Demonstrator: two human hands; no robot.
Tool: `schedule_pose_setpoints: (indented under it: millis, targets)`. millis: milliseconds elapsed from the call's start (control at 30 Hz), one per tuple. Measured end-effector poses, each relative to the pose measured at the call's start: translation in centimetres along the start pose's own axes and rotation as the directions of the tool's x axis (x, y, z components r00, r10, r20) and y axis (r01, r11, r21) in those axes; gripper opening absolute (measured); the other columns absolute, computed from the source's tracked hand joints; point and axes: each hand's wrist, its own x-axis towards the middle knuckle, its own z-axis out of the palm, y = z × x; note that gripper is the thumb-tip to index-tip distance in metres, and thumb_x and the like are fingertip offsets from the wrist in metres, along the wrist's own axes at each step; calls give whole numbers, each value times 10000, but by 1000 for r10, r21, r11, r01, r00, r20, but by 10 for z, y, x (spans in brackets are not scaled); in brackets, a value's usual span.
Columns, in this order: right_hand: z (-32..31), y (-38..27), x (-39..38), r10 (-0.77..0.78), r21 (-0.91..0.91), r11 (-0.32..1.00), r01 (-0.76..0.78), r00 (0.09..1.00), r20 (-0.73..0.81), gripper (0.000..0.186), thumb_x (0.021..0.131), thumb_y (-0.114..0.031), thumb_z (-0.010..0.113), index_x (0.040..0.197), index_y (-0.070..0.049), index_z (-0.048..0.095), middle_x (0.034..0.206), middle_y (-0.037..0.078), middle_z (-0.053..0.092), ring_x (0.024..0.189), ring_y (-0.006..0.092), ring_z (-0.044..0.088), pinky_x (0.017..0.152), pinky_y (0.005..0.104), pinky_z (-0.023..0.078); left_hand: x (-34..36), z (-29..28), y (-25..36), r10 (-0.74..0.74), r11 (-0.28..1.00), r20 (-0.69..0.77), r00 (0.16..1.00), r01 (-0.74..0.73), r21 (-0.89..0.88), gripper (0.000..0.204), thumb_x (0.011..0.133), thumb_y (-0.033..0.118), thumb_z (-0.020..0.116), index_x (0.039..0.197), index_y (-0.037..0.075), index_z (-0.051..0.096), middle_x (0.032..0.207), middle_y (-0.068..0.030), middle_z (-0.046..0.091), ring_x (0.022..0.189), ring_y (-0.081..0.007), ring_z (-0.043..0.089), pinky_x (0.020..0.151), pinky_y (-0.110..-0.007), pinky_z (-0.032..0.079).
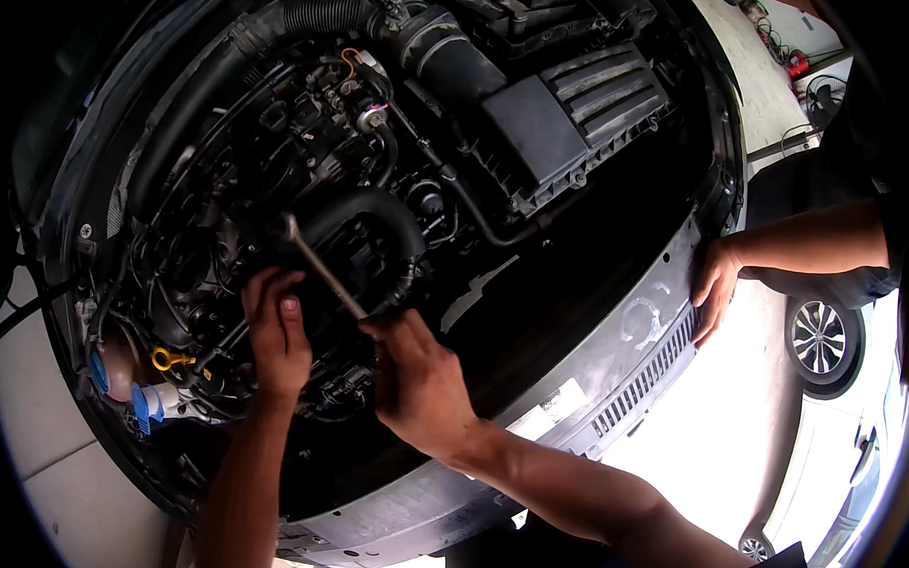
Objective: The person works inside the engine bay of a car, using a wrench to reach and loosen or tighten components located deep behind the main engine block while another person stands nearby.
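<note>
My right hand (421, 383) is closed round the lower end of a long metal wrench (327, 272). The wrench slants up and left over the engine (309, 149), and its head lies beside a thick curved black hose (397, 222). To the left of the wrench, my left hand (276, 343) reaches into the engine bay. Its fingers are stretched forward and slightly bent, with the thumb apart and nothing visible in them. Dark parts lie just beyond those fingertips, too dim to make out.
A black air filter box (570, 118) fills the upper right of the bay. A yellow dipstick handle (172, 358) and a blue cap (150, 404) are at the left. Another person's hand (715, 291) rests on the front panel (654, 291). A parked car (823, 342) stands beyond.
</note>
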Motion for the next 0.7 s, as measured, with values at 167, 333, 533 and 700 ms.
schedule_pose_setpoints:
  millis: [167,333,533,700]
  targets:
    - [4,6,-2,-72,194,981,19,959,273,381,829,53,637,1196,9,547,1014,179,595,836,329,659,720,400,561,18,3,60,-739,463,215,638,714,-525,321,1052,295,498,1185,15,584,934,-49,623,840,-143,609,770,-313,502]
    - [-32,65,57,748,528,595,-606,658,-87,205,981,-126,535,1116,10,609,999,70,658,864,178,620,780,340,503,18,-8,-14,-340,910,-115,933,357,209,180,1028,199,527,1090,47,599,909,-94,642,765,-262,651,669,-371,508]
    - [4,227,82,660,61,751,-658,746,-87,366,966,-275,582,1248,-42,603,1219,86,632,1144,261,591,971,407,481,7,16,-33,-218,896,-73,973,230,379,282,963,261,634,1156,66,570,1011,-140,636,932,-342,616,805,-467,486]
    - [32,280,79,421,865,409,-289,901,102,474,990,-312,587,1371,-41,512,1373,100,541,1262,250,521,1067,415,428,-1,16,-40,-360,867,-84,929,366,339,231,966,271,638,1067,65,610,888,-119,649,804,-321,647,679,-434,504]
